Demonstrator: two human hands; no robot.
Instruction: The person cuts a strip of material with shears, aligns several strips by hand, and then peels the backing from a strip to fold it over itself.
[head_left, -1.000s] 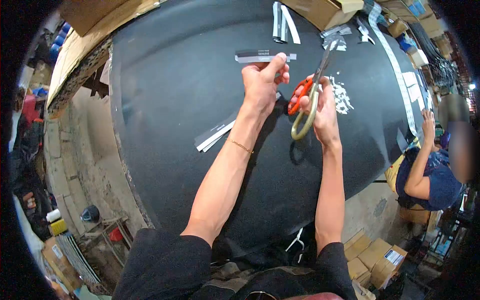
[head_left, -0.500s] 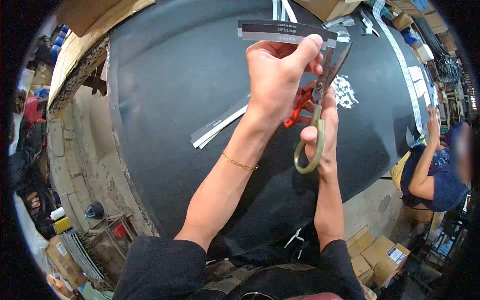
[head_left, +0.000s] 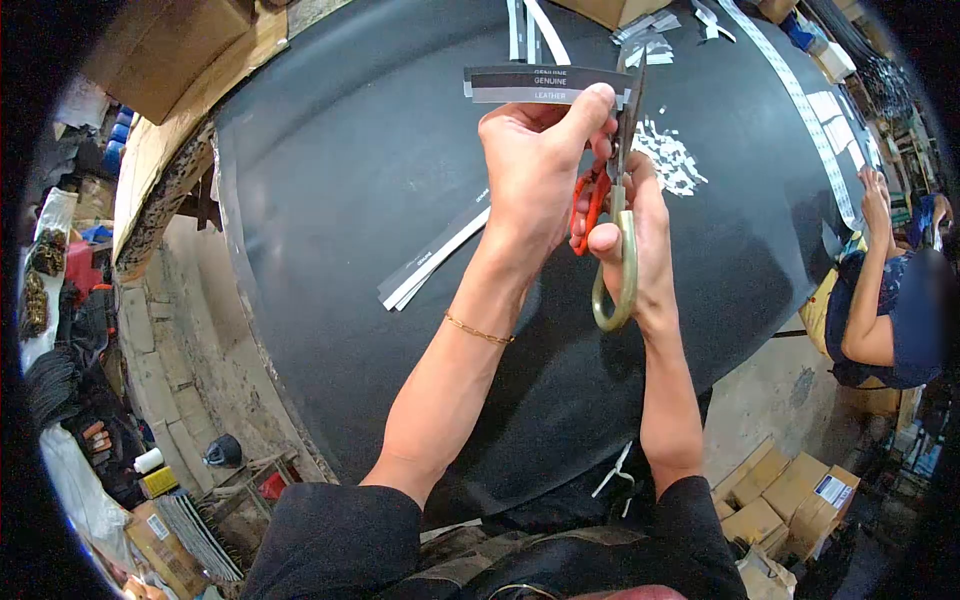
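Pinched between thumb and fingers of my left hand (head_left: 545, 150) is a small stack of dark label strips (head_left: 540, 84) printed "GENUINE LEATHER". My right hand (head_left: 645, 235) grips a pair of scissors (head_left: 618, 200) with one red and one greenish handle loop. Their blades point up and overlap the right end of the strips, closer together than a wide spread. Below the left hand, more printed strips (head_left: 435, 255) lie fanned on the black table covering (head_left: 330, 150). A pile of small white clippings (head_left: 672, 160) sits just beyond the scissors.
White and grey strips (head_left: 535, 35) lie at the far edge, near cut pieces (head_left: 645, 40) and a cardboard box (head_left: 610, 8). A long white printed tape (head_left: 800, 110) runs down the right side. Another person (head_left: 885, 290) works at the right edge. Cardboard boxes (head_left: 785, 500) stand on the floor.
The scissor blades have drawn closer together at the strips' right end. Both hands have shifted slightly left in view, and the camera view has moved a little.
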